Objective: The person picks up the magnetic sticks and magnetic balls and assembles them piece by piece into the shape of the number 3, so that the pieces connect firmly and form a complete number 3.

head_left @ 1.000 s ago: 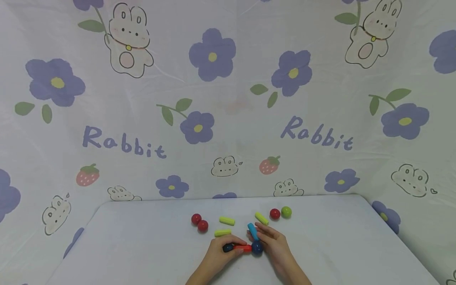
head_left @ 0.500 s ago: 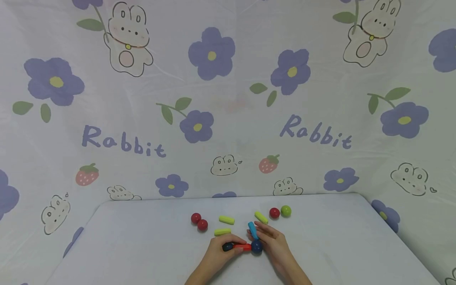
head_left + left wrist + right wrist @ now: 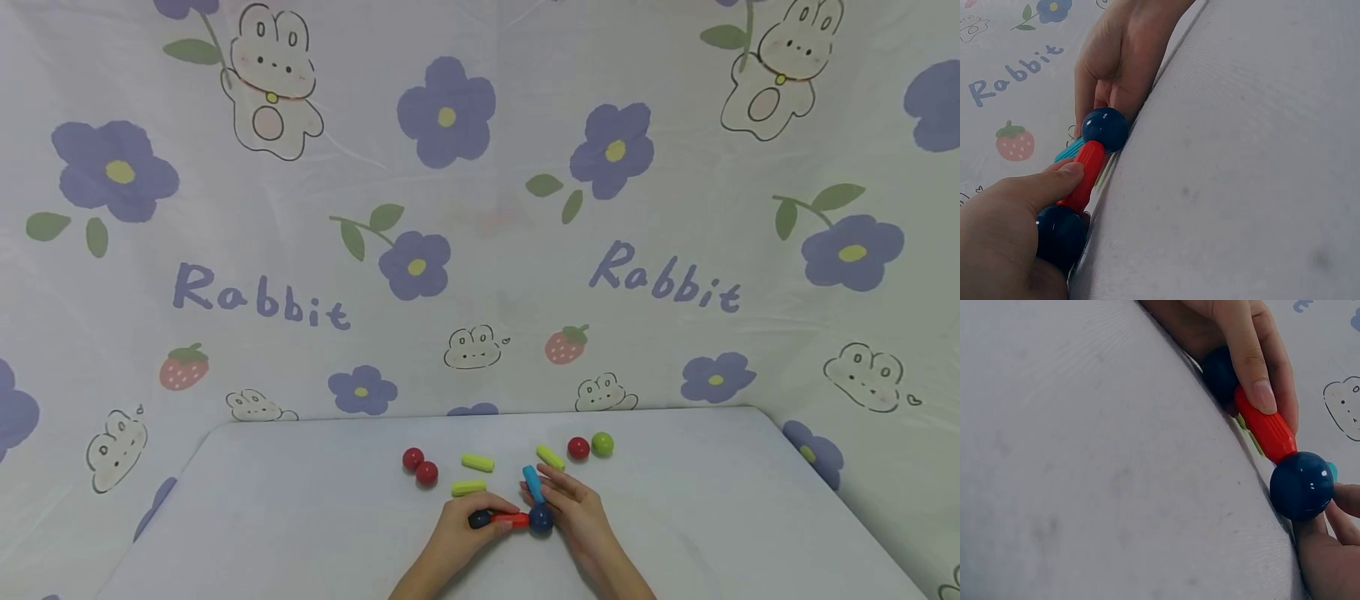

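Note:
My left hand (image 3: 468, 525) pinches a red ribbed toy rod (image 3: 1266, 428) between thumb and fingers. One dark blue ball (image 3: 1062, 232) sits at the rod's near-palm end, partly covered by that hand. At the other end the rod meets a second dark blue ball (image 3: 1302, 486). A light blue rod (image 3: 532, 483) runs from this second ball toward the back of the table. My right hand (image 3: 581, 517) holds the light blue rod near the ball, its fingers around the rod and its thumb against the ball. Those fingers are partly hidden in both wrist views.
Two red balls (image 3: 427, 474) lie at the back left of the white table (image 3: 300, 517). Beyond the hands are yellow-green rods (image 3: 477, 462). A red ball (image 3: 578, 448) and a green ball (image 3: 602, 444) stand at the back right. A rabbit-print cloth (image 3: 495, 208) hangs behind.

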Available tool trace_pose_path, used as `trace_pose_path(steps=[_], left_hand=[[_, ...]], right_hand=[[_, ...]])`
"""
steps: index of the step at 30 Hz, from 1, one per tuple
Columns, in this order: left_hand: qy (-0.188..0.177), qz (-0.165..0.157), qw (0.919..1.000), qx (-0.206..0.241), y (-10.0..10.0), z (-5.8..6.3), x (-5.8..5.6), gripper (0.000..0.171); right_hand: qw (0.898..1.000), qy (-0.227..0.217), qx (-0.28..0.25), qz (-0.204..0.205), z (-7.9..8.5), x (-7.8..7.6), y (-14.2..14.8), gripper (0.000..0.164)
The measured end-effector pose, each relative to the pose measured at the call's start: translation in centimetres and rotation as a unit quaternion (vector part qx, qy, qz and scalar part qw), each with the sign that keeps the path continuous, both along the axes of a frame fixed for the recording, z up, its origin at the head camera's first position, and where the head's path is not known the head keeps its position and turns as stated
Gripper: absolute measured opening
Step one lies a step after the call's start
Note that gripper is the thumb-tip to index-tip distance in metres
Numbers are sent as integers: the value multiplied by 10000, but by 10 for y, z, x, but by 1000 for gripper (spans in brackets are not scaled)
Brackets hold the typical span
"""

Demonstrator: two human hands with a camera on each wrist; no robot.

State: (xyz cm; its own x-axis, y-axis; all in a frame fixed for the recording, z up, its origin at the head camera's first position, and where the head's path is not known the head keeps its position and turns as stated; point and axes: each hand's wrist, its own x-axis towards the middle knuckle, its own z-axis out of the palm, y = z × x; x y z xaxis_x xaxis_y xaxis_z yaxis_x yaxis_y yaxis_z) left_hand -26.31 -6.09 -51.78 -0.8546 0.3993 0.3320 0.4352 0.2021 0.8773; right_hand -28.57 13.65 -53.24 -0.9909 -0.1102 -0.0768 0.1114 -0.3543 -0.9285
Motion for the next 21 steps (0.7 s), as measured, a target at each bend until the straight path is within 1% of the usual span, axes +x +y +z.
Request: trace_pose_path(steps=[4, 9, 11, 15, 18, 20, 21], left_hand=[[-12, 19, 10000, 9, 0, 1, 1, 19], [101, 14, 9999, 44, 0, 0, 0, 19], [49, 27, 10000, 18, 1, 1, 0, 19], [-191, 98, 9997, -101, 1, 3, 1, 19], [-239, 130, 9996, -115, 1, 3, 0, 19], [-182, 129, 9997, -89, 2, 1, -2, 19], [-125, 123, 9998, -67, 2, -3, -4, 19]], right_hand=[[9999, -63, 123, 16, 1, 0, 1, 48], [9997, -159, 160, 40, 0, -2, 2, 48], [9998, -173, 121, 53, 0, -3, 3, 48], [9996, -271, 122, 19, 0, -5, 4, 48], [9994, -311, 137, -7, 0, -6, 4, 48], [9995, -276, 134, -8, 0, -6, 3, 48], [9996, -250, 121, -1, 0, -6, 3, 48]])
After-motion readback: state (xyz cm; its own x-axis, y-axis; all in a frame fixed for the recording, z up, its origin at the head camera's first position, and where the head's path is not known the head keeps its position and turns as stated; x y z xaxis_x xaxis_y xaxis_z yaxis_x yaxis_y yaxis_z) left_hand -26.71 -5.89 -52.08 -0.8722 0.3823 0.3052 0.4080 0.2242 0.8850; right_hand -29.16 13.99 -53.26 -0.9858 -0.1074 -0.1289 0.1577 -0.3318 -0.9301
